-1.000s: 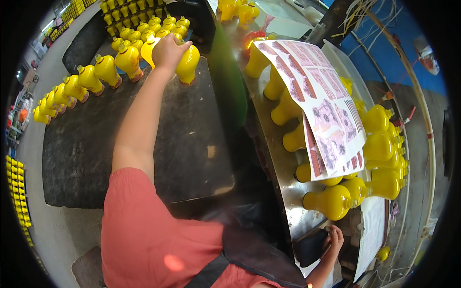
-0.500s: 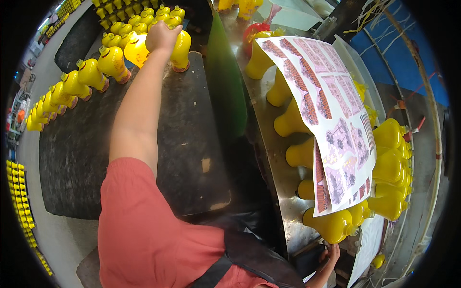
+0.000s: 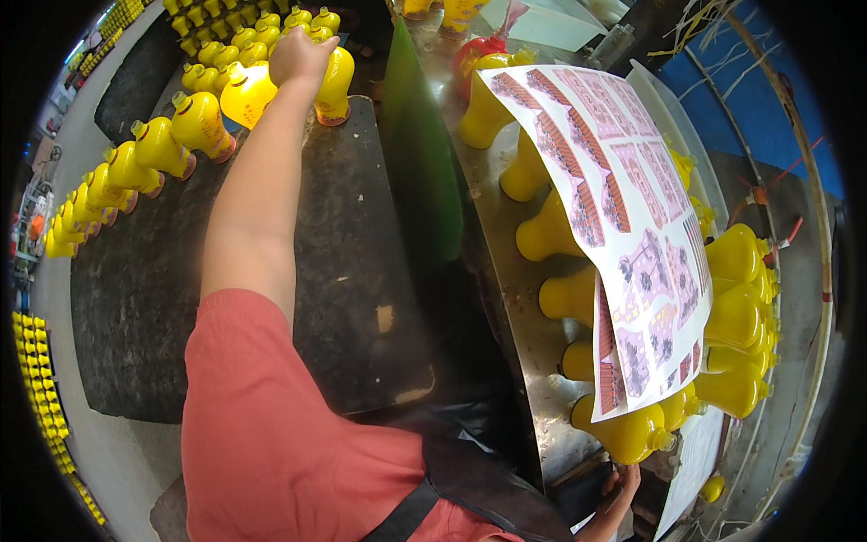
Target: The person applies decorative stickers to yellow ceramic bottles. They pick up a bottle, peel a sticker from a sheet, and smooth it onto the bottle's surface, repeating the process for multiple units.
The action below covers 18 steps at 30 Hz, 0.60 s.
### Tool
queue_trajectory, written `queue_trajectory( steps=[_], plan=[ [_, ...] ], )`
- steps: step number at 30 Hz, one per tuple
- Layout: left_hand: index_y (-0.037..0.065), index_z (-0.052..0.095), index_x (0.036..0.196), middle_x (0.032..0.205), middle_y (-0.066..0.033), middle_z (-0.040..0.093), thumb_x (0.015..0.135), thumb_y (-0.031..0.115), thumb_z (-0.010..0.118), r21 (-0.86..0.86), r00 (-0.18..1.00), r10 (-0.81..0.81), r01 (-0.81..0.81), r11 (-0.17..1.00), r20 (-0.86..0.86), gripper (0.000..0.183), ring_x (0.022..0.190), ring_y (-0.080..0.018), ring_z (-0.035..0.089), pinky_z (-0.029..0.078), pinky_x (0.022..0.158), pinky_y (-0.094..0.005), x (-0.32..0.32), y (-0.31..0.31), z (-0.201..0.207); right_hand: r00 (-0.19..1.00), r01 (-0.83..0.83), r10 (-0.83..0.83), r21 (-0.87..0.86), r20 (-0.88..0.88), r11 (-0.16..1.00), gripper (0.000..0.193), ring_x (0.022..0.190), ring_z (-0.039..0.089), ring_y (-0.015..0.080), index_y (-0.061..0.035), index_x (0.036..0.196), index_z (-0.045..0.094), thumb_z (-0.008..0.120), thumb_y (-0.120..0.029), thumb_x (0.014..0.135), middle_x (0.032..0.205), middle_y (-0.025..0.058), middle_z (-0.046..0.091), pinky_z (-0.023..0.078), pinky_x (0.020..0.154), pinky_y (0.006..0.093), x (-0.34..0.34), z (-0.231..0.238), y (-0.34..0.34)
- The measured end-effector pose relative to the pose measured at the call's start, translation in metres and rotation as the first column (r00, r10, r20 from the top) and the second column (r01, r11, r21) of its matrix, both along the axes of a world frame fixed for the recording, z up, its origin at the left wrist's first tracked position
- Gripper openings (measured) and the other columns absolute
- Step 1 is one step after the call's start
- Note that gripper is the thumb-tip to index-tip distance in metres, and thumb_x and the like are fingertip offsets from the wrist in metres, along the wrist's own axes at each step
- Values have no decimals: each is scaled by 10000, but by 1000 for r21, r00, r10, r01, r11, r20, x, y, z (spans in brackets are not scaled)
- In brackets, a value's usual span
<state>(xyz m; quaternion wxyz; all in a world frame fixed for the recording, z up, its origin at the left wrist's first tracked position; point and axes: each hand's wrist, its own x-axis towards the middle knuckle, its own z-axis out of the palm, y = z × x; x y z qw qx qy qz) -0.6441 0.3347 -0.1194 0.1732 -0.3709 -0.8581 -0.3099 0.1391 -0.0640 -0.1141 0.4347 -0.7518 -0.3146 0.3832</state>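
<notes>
My left hand (image 3: 301, 58) is stretched far forward, its fingers closed at the neck of a yellow vase-shaped bottle (image 3: 335, 88); the fingertips are hidden behind the hand. Just left of that hand is a brighter yellow bottle (image 3: 247, 94), the forearm covering part of it. It ends a curved row of similar yellow bottles (image 3: 163, 146) along the dark board (image 3: 334, 244). At the lower right, my right hand (image 3: 621, 488) is below a yellow bottle (image 3: 629, 435), fingers curled. What it holds, if anything, cannot be made out.
White printed sheets (image 3: 587, 172) with pink and red-brown patterns lie across yellow bottles on a metal table (image 3: 492, 203). A green panel (image 3: 420, 163) rises between board and table. A red object (image 3: 474, 59) sits at the table's far end. More bottles (image 3: 257, 41) are grouped behind.
The view has shifted slightly. My left hand is a little farther forward in the picture, still at the same bottle. The right hand has hardly moved.
</notes>
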Motion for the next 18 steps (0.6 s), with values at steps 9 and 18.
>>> queue_trajectory(
  steps=[9, 18],
  plan=[
    [22, 694, 1132, 1094, -197, 748, 779, 626, 796, -60, 993, 2, 5, 998, 117, 708, 1009, -375, 728, 583, 848, -475, 3, 5, 2, 1000, 11, -11, 9, -2, 1000, 492, 465, 375, 51, -26, 1242, 627, 590, -451, 996, 995, 83, 744, 269, 428, 212, -2, 0, -1],
    [27, 574, 1266, 1220, -220, 661, 852, 519, 758, 202, 989, -33, 3, 979, 143, 669, 1112, -393, 667, 539, 923, -489, 45, -30, 1, 1000, 0, 0, 7, 5, 1000, 499, 475, 375, 50, -26, 1243, 629, 595, -456, 992, 995, 84, 744, 267, 437, 210, -4, 0, 1]
  ],
)
